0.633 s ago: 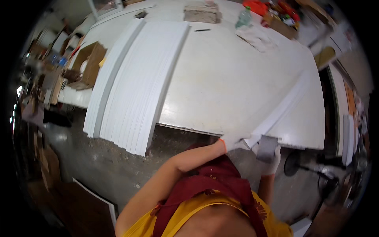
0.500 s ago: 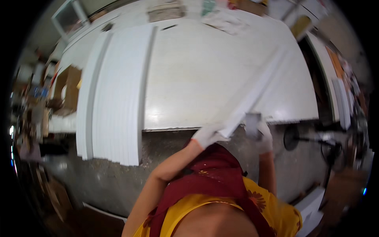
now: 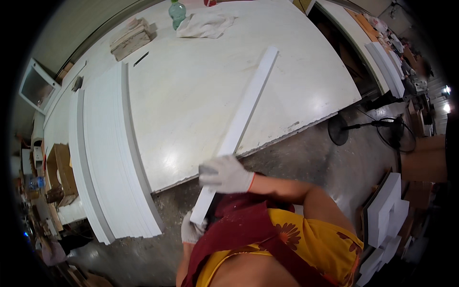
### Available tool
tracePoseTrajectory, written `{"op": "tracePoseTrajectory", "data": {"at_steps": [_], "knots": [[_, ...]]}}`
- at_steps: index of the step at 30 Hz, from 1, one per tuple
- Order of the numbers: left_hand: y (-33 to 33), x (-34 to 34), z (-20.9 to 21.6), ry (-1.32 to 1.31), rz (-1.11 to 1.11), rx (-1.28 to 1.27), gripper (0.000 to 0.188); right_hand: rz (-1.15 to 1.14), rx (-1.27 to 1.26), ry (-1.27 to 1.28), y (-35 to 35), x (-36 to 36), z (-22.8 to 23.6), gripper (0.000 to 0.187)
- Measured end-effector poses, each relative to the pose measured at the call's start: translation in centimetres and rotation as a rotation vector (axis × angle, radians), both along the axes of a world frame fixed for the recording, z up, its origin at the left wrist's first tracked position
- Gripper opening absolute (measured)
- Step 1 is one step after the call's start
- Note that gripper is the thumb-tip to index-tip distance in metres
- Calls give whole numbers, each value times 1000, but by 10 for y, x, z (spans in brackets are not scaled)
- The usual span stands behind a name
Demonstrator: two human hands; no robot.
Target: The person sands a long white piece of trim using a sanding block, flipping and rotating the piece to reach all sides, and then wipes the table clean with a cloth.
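A long white strip [image 3: 251, 103] lies slantwise over the table's front edge, its near end sticking out toward my body. My left hand [image 3: 192, 230], in a white knit glove, grips that near end from below; its fingers are partly hidden by the strip. Across the strip, just off the table edge, rests my gloved right hand [image 3: 227, 176], fingers wrapped over it. Under those fingers shows a bit of a grey piece [image 3: 207, 169] that looks like sandpaper, mostly covered by the hand.
Several white strips [image 3: 112, 143] lie side by side on the left of the white table [image 3: 186, 100]. Farther back are a worn block [image 3: 131, 40], a dark pen-like tool [image 3: 141, 59], a cloth [image 3: 205, 25] and a green bottle [image 3: 177, 14]. A fan [image 3: 338, 129] stands at right.
My view has turned, so the table sits differently. The left hand has come to the strip's near end. The right hand, apart from the strip before with the grey piece, now lies over it.
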State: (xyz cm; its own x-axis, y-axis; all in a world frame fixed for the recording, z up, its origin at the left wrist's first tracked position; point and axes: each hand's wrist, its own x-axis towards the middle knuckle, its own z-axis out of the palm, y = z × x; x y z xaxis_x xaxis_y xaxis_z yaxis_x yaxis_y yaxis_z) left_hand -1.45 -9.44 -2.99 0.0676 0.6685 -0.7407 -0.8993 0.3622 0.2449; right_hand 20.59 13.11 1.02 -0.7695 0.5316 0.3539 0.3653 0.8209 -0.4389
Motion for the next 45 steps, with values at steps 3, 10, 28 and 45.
{"op": "tracePoseTrajectory", "data": {"at_steps": [3, 10, 28, 45], "knots": [[-10, 3, 4, 25, 53, -99, 46, -184, 346, -120, 102, 38, 21, 39], [2, 10, 3, 168, 96, -216, 50, -971, 257, -360, 413, 208, -41, 44], [4, 17, -26, -387, 273, 152, 72, -892, 136, -148, 390, 165, -22, 51], [11, 35, -33, -523, 406, 424, 70, 190, -42, 191, -46, -71, 31, 20]]}}
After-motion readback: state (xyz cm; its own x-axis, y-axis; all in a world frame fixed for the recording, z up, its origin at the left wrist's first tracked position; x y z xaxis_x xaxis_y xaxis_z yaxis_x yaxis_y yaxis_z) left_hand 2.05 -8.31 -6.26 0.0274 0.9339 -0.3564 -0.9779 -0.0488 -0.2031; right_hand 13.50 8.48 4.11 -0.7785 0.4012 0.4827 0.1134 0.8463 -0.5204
